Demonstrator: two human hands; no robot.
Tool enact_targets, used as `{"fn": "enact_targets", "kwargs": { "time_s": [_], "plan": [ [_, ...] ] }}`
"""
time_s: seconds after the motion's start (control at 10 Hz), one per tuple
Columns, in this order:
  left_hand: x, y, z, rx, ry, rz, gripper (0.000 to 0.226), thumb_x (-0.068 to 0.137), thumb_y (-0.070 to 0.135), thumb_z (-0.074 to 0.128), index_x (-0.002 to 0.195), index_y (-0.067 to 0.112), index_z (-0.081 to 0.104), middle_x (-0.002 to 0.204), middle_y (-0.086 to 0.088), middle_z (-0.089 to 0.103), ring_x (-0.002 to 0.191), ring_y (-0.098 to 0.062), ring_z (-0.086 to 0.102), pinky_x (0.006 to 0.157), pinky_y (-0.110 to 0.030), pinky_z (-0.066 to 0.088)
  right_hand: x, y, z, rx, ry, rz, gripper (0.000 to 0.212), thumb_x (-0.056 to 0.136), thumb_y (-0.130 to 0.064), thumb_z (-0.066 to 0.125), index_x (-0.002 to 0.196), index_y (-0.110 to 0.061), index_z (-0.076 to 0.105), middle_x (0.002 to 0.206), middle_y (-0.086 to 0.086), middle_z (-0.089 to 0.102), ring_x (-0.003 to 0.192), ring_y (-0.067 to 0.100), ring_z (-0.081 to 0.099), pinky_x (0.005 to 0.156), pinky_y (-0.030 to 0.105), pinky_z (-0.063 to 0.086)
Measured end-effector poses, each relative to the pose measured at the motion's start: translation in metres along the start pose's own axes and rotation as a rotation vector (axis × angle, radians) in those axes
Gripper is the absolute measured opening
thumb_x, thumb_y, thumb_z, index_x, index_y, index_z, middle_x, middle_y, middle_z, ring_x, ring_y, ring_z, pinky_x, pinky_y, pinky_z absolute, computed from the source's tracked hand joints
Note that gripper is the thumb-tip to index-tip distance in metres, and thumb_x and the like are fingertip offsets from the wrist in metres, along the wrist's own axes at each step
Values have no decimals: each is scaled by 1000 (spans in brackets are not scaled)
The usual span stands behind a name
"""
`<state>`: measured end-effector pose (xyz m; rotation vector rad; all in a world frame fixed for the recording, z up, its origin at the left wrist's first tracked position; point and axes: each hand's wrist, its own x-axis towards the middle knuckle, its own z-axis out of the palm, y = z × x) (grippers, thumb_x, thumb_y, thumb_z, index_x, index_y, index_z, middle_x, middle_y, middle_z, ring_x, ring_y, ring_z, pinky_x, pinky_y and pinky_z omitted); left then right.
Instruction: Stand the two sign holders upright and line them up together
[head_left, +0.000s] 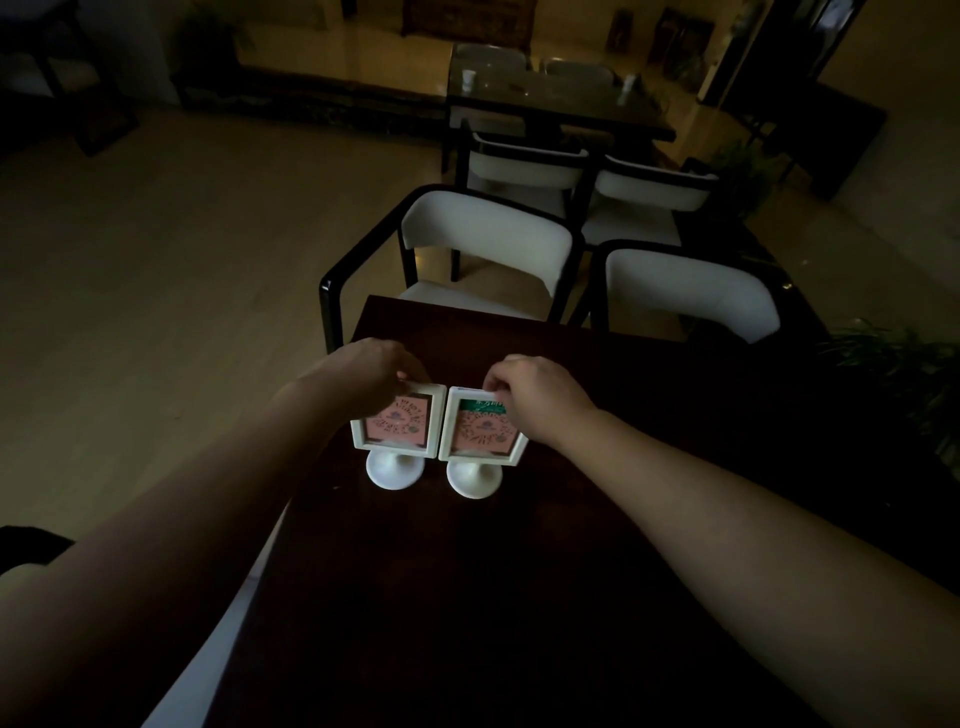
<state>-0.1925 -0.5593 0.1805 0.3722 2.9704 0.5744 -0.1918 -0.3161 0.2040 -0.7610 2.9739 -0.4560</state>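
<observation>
Two white sign holders stand upright side by side near the left edge of a dark wooden table (519, 597). Each has a pink card in a white frame on a round white foot. The left sign holder (402, 434) is gripped at its top left corner by my left hand (371, 371). The right sign holder (480, 441) is pinched at its top edge by my right hand (535, 392). The inner edges of the two frames almost touch. The right frame's far side is hidden behind my right wrist.
A white-cushioned chair with a black frame (467, 244) stands at the table's far end, another white chair (685, 296) to its right. More chairs and a second dark table (550, 93) lie beyond. A plant (904, 374) sits at the right. Floor lies left of the table.
</observation>
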Motion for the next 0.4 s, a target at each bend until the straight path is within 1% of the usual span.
{"fn": "enact_targets", "kwargs": {
  "time_s": [0.1,0.2,0.3,0.4],
  "plan": [
    [-1,-1,1,10,2,1,27,92,20,63,115,34,67,111,8,59,96,-10,55,77,-31,51,-1,1,1,0,11,7,17,95,-14,55,105,-20,68,105,-2,60,97,19,60,74,38,52],
    [-5,2,0,-37,-1,-15,36,90,19,67,123,32,63,117,5,62,102,-14,59,85,-37,54,-4,0,0,6,-5,20,21,95,-15,55,112,-21,66,111,-2,60,101,20,60,77,40,53],
    [-14,9,-9,-55,41,-11,55,83,23,75,134,28,53,123,-1,61,107,-17,59,89,-41,54,-15,6,-8,36,41,28,37,93,-16,60,130,-22,57,125,-1,57,113,20,56,86,40,52],
    [-20,14,-15,-23,100,-18,62,82,33,76,137,28,48,127,-2,59,108,-17,58,85,-36,53,-25,11,-17,113,114,37,42,92,-21,64,133,-23,54,127,-1,57,116,18,54,89,39,51]
  ]
}}
